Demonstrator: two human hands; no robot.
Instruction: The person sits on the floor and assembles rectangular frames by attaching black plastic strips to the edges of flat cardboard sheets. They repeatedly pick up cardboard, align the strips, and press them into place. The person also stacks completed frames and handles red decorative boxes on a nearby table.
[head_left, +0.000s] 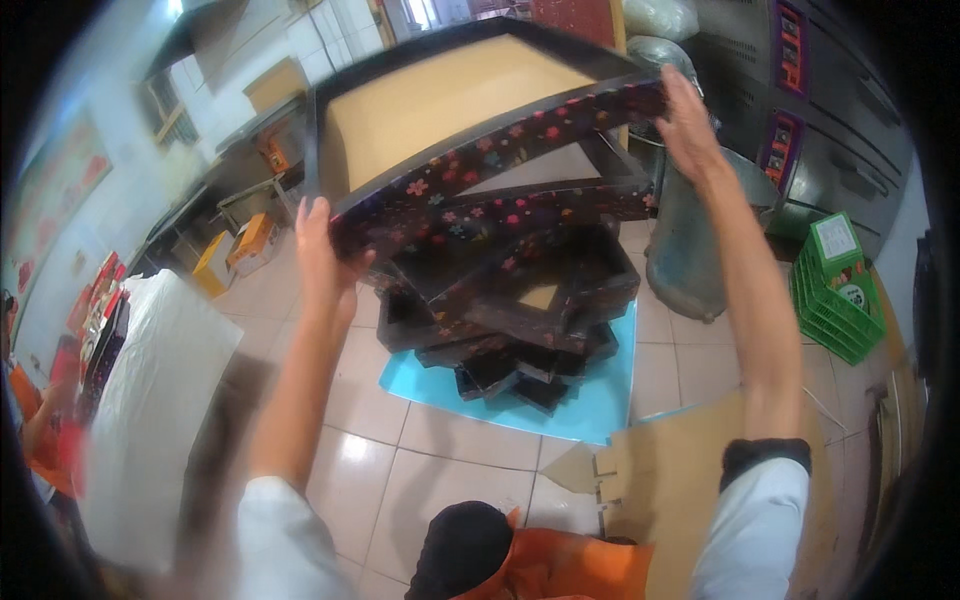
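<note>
Both my hands hold up a large dark box tray [500, 148] with colourful flowers printed on its outer walls and a tan bottom inside. My left hand [325, 245] grips its near left corner, thumb up along the wall. At the right corner my right hand [688, 128] is closed on the edge, higher than the left. Below it, similar dark floral trays [610, 278] are piled up, turned at various angles. The pile rests on a light blue sheet [420, 382] on the tiled floor. Whether the held tray touches the topmost one, I cannot tell.
A metal drum [690, 255] stands right of the pile, with green plastic crates [840, 290] farther right. Flat cardboard [690, 475] lies near right. A white-covered surface [165, 390] is at left, beside a person's orange sleeve [28, 395]. Yellow cartons [214, 264] sit farther back.
</note>
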